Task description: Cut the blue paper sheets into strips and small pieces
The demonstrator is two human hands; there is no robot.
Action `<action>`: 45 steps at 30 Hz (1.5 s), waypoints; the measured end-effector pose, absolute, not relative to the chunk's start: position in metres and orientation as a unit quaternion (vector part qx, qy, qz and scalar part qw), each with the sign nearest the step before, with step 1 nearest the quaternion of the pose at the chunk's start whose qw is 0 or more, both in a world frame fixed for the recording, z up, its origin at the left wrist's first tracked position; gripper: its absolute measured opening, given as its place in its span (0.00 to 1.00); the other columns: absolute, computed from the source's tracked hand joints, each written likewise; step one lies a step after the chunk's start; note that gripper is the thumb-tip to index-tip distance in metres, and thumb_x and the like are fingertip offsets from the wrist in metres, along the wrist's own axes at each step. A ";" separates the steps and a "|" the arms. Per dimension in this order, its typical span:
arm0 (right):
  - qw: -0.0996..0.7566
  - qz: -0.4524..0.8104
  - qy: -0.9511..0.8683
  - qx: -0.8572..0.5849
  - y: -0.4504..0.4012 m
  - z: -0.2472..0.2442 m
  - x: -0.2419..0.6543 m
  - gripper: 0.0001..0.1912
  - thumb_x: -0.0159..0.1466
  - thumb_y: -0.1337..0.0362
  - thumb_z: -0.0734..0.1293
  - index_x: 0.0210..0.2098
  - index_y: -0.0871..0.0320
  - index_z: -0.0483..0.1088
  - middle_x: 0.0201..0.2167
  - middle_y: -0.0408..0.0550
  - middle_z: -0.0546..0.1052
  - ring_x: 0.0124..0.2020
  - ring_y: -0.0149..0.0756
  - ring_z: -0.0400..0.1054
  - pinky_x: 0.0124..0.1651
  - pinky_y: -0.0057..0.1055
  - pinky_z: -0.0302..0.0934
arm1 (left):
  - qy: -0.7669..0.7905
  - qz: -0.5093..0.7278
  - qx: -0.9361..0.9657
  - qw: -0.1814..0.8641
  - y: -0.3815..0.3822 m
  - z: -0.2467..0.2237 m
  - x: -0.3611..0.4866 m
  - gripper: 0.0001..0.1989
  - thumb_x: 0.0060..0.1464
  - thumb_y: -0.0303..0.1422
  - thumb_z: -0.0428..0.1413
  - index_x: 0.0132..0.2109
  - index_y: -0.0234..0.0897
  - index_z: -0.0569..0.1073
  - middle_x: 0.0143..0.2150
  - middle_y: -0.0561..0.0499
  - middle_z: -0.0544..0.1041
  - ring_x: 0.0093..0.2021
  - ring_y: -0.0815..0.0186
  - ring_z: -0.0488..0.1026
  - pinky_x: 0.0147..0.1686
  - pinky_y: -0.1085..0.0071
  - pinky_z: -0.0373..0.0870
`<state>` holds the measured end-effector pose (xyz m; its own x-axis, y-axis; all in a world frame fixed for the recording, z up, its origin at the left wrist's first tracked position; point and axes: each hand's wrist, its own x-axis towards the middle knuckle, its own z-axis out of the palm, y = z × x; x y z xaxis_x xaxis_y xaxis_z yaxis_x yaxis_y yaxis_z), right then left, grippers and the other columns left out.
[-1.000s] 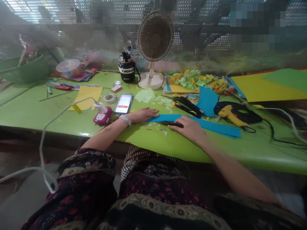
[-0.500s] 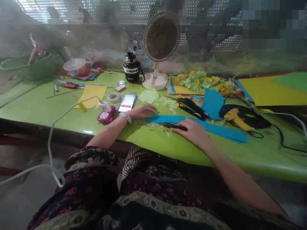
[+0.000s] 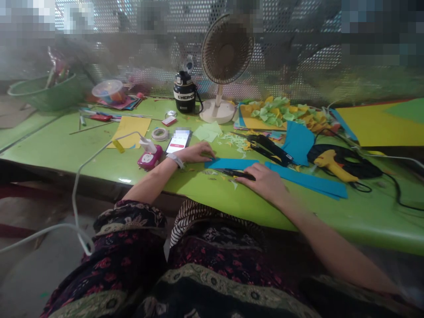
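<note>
A blue paper strip (image 3: 232,164) lies across the table in front of me. My left hand (image 3: 198,153) is at its left end, thumb and fingertips closing on the paper edge. My right hand (image 3: 263,179) rests at the strip's lower right side, fingers wrapped round the handles of black scissors (image 3: 244,175). Their tip points left along the strip's near edge. To the right of my right hand lie more blue strips (image 3: 308,180), overlapping. Small paper scraps (image 3: 236,185) are scattered below the scissors.
A black stapler-like tool (image 3: 270,150), a yellow glue gun (image 3: 334,165) and its cord lie to the right. Behind are a fan (image 3: 218,110), a bottle (image 3: 184,95) and a heap of cut paper (image 3: 281,110). A phone (image 3: 178,142) and pink plug adapter (image 3: 149,157) stand left.
The view has shifted slightly, so things sit a little further right. My left fingers have drawn in to the strip's end. My right hand has moved slightly left along the scissors.
</note>
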<state>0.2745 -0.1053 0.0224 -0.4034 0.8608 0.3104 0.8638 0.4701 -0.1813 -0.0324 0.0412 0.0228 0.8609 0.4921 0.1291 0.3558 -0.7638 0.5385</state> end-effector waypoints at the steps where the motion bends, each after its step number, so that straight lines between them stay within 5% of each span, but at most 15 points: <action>1: 0.182 -0.001 -0.838 -0.515 -0.106 0.023 0.275 0.33 0.69 0.34 0.54 0.38 0.54 0.76 0.38 0.54 0.77 0.41 0.47 0.72 0.35 0.38 0.60 | 0.227 0.133 0.930 0.258 0.041 0.023 -0.032 0.14 0.64 0.40 0.58 0.52 0.41 0.81 0.51 0.44 0.73 0.55 0.59 0.71 0.61 0.60 0.66; 24: 0.187 0.042 -0.860 -0.472 -0.109 0.043 0.259 0.26 0.70 0.39 0.62 0.38 0.55 0.77 0.37 0.51 0.78 0.39 0.42 0.72 0.35 0.34 0.60 | 0.225 0.171 0.925 0.255 0.038 0.020 -0.032 0.11 0.62 0.37 0.60 0.49 0.41 0.81 0.48 0.45 0.76 0.52 0.59 0.73 0.58 0.60 0.68; 27: 0.255 -0.004 -0.800 -0.543 -0.084 0.050 0.273 0.28 0.69 0.38 0.61 0.40 0.56 0.78 0.38 0.53 0.78 0.38 0.43 0.72 0.36 0.35 0.61 | 0.250 0.185 0.918 0.246 0.028 0.023 -0.032 0.15 0.62 0.41 0.60 0.50 0.38 0.80 0.49 0.44 0.76 0.50 0.59 0.73 0.54 0.60 0.70; 30: 0.219 -0.052 -0.774 -0.591 -0.045 0.051 0.279 0.29 0.68 0.38 0.62 0.38 0.57 0.78 0.37 0.55 0.77 0.38 0.45 0.72 0.33 0.35 0.59 | 0.298 0.179 0.914 0.209 0.018 0.029 -0.029 0.24 0.55 0.48 0.65 0.52 0.36 0.78 0.50 0.42 0.76 0.51 0.55 0.73 0.53 0.59 0.70; 37: 0.128 -0.058 -0.805 -0.576 -0.005 0.042 0.258 0.17 0.69 0.54 0.69 0.49 0.60 0.78 0.49 0.61 0.78 0.52 0.53 0.70 0.51 0.42 0.64 | 0.295 0.163 0.906 0.256 0.014 0.029 -0.023 0.19 0.53 0.46 0.65 0.44 0.37 0.78 0.47 0.44 0.75 0.50 0.55 0.73 0.53 0.58 0.69; 40: 0.154 -0.008 -0.834 -0.530 -0.019 0.041 0.250 0.20 0.69 0.54 0.70 0.55 0.60 0.76 0.55 0.61 0.76 0.57 0.52 0.68 0.58 0.45 0.62 | 0.269 0.167 0.903 0.292 0.015 0.028 -0.023 0.14 0.55 0.42 0.64 0.43 0.37 0.77 0.47 0.44 0.77 0.49 0.58 0.74 0.53 0.59 0.70; 45: 0.100 0.125 -0.857 -0.490 -0.049 0.046 0.245 0.33 0.63 0.44 0.73 0.58 0.60 0.74 0.55 0.61 0.76 0.57 0.53 0.69 0.56 0.44 0.65 | 0.282 0.154 0.886 0.335 0.009 0.030 -0.023 0.12 0.53 0.37 0.62 0.43 0.37 0.76 0.43 0.47 0.79 0.42 0.61 0.76 0.45 0.64 0.71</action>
<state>0.2449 -0.0488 0.0464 -0.5004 0.8644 0.0494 0.8141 0.4892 -0.3129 -0.0227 0.0088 0.0304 0.7932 0.6031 0.0847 0.3962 -0.6167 0.6802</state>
